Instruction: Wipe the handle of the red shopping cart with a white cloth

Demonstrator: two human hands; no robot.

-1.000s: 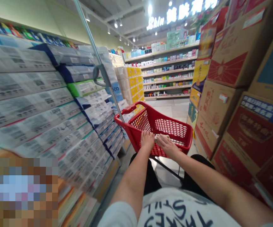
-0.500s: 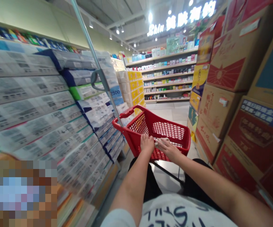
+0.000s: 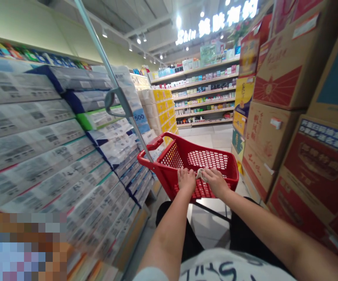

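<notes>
A red plastic shopping cart [image 3: 163, 177] stands side-on in front of me, with a latticed basket. On its near rim rests my left hand [image 3: 186, 180], its fingers curled over the edge. Just to the right, my right hand [image 3: 216, 182] grips a crumpled whitish cloth [image 3: 200, 174] against the same rim. Whether this is fabric or paper I cannot tell. The cloth's near end lies close to my left fingertips. A grey metal pole [image 3: 98, 48] with a grey hook-shaped holder [image 3: 116, 103] rises behind the cart's handle [image 3: 154, 143].
Stacked paper packs [image 3: 40, 156] line the left side. Cartons [image 3: 277, 89] are piled high on the right. A tiled floor [image 3: 204, 141] runs between them to shelves [image 3: 206, 100] of small boxes and bottles. A pixelated patch covers the lower left corner.
My right hand has drawn its fingers in around the cloth, and more of the cloth shows. My left hand stays on the rim. The view has turned slightly to the right.
</notes>
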